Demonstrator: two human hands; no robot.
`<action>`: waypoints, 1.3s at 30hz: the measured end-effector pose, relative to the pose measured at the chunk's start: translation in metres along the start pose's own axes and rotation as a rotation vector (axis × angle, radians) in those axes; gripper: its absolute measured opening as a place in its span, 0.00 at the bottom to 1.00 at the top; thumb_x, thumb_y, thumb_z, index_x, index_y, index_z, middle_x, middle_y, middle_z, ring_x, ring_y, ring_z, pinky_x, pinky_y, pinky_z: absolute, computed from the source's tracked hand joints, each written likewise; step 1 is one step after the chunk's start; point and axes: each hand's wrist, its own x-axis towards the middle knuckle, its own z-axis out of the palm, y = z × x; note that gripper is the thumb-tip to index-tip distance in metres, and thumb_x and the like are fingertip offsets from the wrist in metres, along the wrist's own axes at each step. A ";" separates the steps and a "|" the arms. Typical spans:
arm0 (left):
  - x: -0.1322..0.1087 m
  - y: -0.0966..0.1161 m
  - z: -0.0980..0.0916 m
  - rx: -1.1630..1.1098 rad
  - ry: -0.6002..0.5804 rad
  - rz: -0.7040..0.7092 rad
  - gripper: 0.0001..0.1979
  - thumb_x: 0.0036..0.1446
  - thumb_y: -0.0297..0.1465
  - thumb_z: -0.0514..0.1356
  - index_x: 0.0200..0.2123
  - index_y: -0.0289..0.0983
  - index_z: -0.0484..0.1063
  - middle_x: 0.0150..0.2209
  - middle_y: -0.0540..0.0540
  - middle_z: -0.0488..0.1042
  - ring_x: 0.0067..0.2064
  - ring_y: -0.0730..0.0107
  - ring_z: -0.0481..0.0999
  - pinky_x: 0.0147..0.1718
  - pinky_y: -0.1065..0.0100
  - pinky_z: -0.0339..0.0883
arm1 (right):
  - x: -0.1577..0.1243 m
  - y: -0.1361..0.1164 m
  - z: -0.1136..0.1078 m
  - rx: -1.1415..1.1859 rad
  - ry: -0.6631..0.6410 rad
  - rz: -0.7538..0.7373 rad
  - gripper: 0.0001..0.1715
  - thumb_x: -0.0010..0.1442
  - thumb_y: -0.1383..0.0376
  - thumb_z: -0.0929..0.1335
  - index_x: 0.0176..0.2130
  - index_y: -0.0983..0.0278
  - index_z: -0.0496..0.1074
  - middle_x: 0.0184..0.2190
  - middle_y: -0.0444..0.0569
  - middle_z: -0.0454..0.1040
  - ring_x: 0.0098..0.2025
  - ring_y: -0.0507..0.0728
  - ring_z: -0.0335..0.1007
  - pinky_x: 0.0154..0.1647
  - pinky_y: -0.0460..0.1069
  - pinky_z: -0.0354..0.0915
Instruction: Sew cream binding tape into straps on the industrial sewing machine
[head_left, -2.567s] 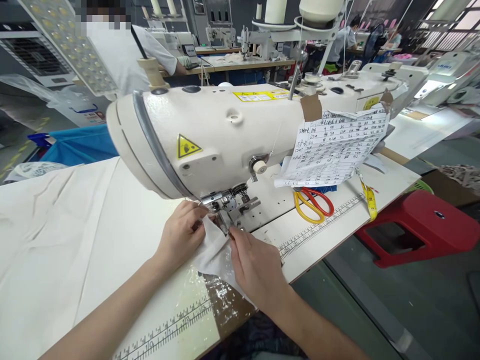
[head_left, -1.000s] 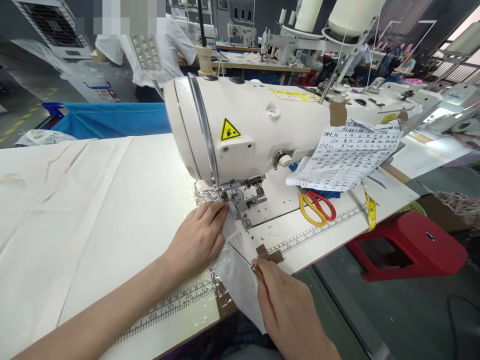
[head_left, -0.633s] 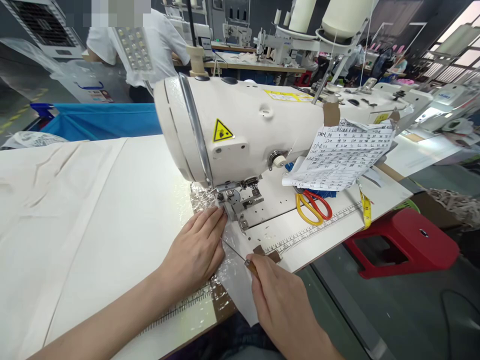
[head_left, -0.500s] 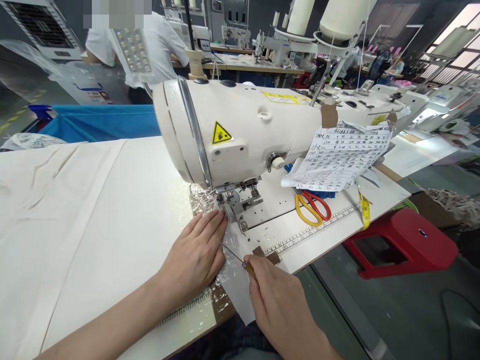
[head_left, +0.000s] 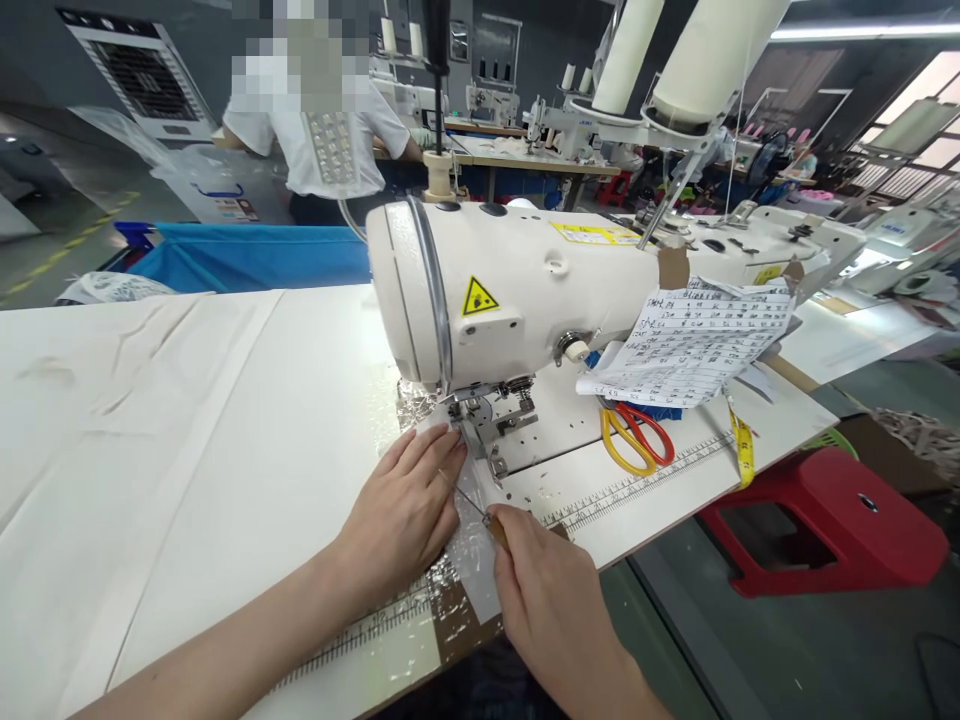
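Note:
A cream sewing machine [head_left: 525, 290] stands on the white table [head_left: 225, 420]. A small white fabric piece [head_left: 480, 565] lies under its presser foot [head_left: 480, 425] and hangs over the table's near edge. My left hand [head_left: 405, 510] lies flat on the fabric, fingertips just left of the foot. My right hand [head_left: 544, 590] grips a thin awl [head_left: 472, 503] by its wooden handle. The metal point rests on the fabric near my left fingers.
Yellow and red scissors [head_left: 634, 440] lie right of the needle plate, under a handwritten paper sheet [head_left: 690, 335] taped to the machine. A yellow tape measure [head_left: 742, 445] hangs off the table. A red stool [head_left: 832, 515] stands at right. A person in white works behind a blue bin [head_left: 247, 258].
My right hand left the presser foot, drew back and now holds the awl, bringing its point toward the left fingers. More fabric has fed under the foot. The view has shifted.

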 end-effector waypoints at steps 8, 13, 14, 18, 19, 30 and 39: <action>0.008 -0.009 0.002 0.053 0.010 -0.065 0.22 0.65 0.29 0.49 0.57 0.27 0.71 0.53 0.32 0.73 0.57 0.46 0.67 0.56 0.48 0.65 | 0.017 -0.002 0.007 -0.032 -0.009 0.014 0.15 0.63 0.76 0.61 0.48 0.66 0.69 0.34 0.52 0.80 0.31 0.60 0.80 0.25 0.49 0.64; 0.012 -0.025 0.005 0.104 -0.013 -0.024 0.20 0.65 0.24 0.49 0.56 0.30 0.73 0.54 0.35 0.75 0.58 0.50 0.69 0.61 0.47 0.60 | 0.017 -0.004 0.010 0.089 0.035 0.049 0.16 0.63 0.75 0.59 0.49 0.67 0.68 0.31 0.51 0.81 0.28 0.59 0.79 0.25 0.48 0.63; 0.012 -0.027 0.004 0.125 -0.012 -0.021 0.20 0.65 0.22 0.49 0.55 0.31 0.73 0.55 0.36 0.75 0.59 0.50 0.69 0.62 0.47 0.59 | 0.016 -0.005 0.010 0.126 0.037 0.059 0.16 0.64 0.74 0.59 0.49 0.67 0.68 0.31 0.51 0.81 0.28 0.59 0.79 0.25 0.49 0.63; 0.009 -0.022 0.001 0.112 0.011 -0.043 0.20 0.65 0.21 0.48 0.54 0.29 0.74 0.55 0.36 0.75 0.60 0.49 0.69 0.60 0.48 0.61 | 0.008 -0.006 0.011 0.214 0.042 0.077 0.15 0.66 0.72 0.58 0.49 0.67 0.68 0.31 0.50 0.80 0.27 0.58 0.78 0.26 0.49 0.64; 0.008 -0.018 0.000 0.073 0.012 -0.041 0.19 0.66 0.23 0.49 0.54 0.29 0.74 0.55 0.36 0.75 0.60 0.49 0.69 0.60 0.48 0.62 | 0.006 -0.006 0.011 0.217 0.045 0.076 0.16 0.66 0.72 0.58 0.49 0.67 0.68 0.31 0.50 0.80 0.27 0.58 0.78 0.26 0.49 0.64; 0.002 0.003 0.003 0.015 0.006 0.016 0.21 0.67 0.28 0.48 0.55 0.26 0.73 0.57 0.34 0.74 0.60 0.50 0.70 0.62 0.49 0.59 | -0.009 0.010 -0.008 0.275 0.019 0.136 0.16 0.69 0.68 0.57 0.50 0.66 0.70 0.32 0.50 0.80 0.29 0.59 0.77 0.27 0.49 0.67; -0.001 0.010 0.000 0.033 -0.024 -0.004 0.22 0.69 0.32 0.47 0.57 0.27 0.72 0.58 0.33 0.72 0.61 0.49 0.68 0.63 0.48 0.58 | -0.015 0.027 -0.014 0.440 0.037 0.236 0.15 0.72 0.62 0.58 0.47 0.64 0.71 0.23 0.44 0.72 0.24 0.56 0.72 0.22 0.46 0.64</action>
